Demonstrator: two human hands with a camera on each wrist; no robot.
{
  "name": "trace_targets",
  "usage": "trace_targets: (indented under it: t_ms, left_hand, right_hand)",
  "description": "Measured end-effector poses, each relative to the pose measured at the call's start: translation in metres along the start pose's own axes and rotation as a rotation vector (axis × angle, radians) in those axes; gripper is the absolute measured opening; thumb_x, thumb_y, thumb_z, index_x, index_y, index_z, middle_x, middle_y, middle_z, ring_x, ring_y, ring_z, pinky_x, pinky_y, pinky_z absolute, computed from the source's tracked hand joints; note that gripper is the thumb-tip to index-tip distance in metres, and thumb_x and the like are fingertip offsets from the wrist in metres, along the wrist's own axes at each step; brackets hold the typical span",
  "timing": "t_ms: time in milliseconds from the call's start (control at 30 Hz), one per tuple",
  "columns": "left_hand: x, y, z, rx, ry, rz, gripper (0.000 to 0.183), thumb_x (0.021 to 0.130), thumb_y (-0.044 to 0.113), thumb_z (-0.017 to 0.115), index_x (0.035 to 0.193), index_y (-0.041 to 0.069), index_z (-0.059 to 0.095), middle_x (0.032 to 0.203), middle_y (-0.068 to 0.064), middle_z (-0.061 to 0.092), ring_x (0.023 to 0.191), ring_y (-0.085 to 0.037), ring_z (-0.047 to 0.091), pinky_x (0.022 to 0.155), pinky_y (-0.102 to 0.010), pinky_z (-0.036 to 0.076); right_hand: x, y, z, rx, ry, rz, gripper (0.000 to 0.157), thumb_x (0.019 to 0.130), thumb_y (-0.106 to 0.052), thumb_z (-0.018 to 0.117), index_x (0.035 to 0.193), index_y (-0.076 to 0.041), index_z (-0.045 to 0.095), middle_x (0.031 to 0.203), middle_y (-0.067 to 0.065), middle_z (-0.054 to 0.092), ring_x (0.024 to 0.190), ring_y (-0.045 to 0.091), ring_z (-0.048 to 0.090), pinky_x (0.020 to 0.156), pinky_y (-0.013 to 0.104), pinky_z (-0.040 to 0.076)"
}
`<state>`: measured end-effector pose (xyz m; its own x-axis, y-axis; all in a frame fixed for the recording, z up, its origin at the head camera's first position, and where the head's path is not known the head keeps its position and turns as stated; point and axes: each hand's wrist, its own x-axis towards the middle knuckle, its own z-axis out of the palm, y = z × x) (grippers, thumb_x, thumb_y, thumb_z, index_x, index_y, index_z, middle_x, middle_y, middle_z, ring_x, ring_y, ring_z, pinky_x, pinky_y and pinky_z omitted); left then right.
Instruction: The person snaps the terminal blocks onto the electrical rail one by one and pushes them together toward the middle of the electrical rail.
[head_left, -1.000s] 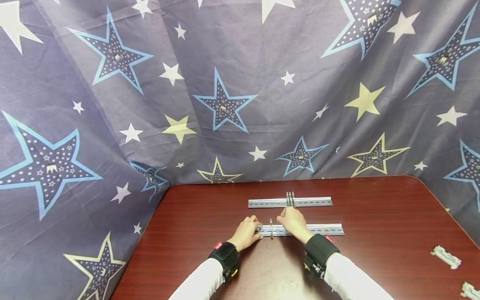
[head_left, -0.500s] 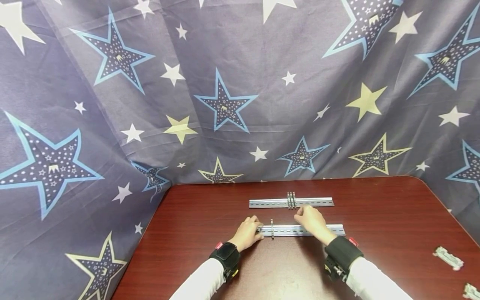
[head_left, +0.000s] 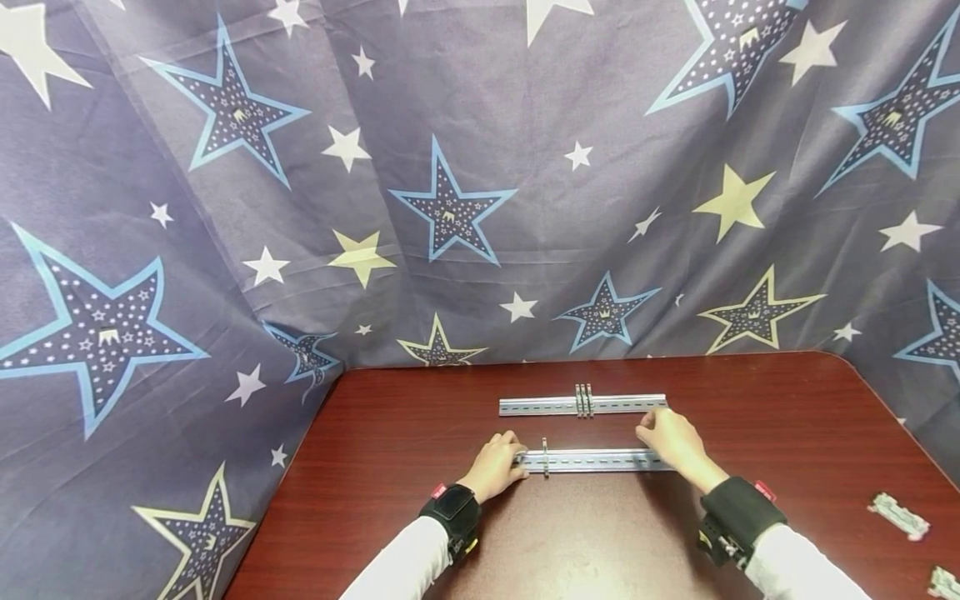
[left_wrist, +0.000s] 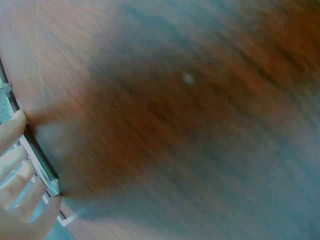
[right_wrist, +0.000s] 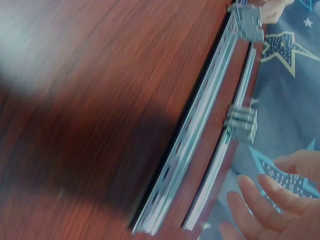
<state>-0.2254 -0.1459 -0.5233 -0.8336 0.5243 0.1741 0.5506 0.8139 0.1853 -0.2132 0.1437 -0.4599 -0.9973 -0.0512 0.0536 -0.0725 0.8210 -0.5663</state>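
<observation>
Head view: the left hand (head_left: 497, 468) grips the near DIN rail (head_left: 600, 461) by its left end, just beside a single terminal block (head_left: 545, 457); the right hand (head_left: 675, 440) overlaps its right end. Beyond, on the surface (head_left: 420, 408), lies a far DIN rail (head_left: 536, 407) bearing three terminal blocks (head_left: 584, 401). Left wrist view: thumb (left_wrist: 14, 129) and fingers (left_wrist: 17, 184) span the near rail. Right wrist view: the right hand is released, fingers loosely bent.

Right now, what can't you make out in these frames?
Part of corner clip: head view, cut off by right edge.
Left end of near rail: head view, behind left hand.
Any lettering on three clips: too small in head view, blurred in right wrist view.
Part of right hand: right wrist view, cut off by right edge.
</observation>
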Motion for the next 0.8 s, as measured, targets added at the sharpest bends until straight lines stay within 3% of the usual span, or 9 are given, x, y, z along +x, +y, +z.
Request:
trace_targets:
  t_ms: [800]
  left_hand:
    - [0.003, -0.001, 0.003, 0.001, 0.01, 0.015, 0.029, 0.068, 0.023, 0.073, 0.092, 0.007, 0.067, 0.082, -0.001, 0.051, 0.076, -0.015, 0.047, 0.065, -0.027, 0.04]
  right_hand:
    - [-0.021, 0.081, -0.058, -0.017, 0.043, 0.054, 0.022, 0.075, -0.013, 0.055, 0.083, 0.008, 0.059, 0.081, 0.024, 0.06, 0.074, 0.04, 0.056, 0.06, 0.044, 0.041]
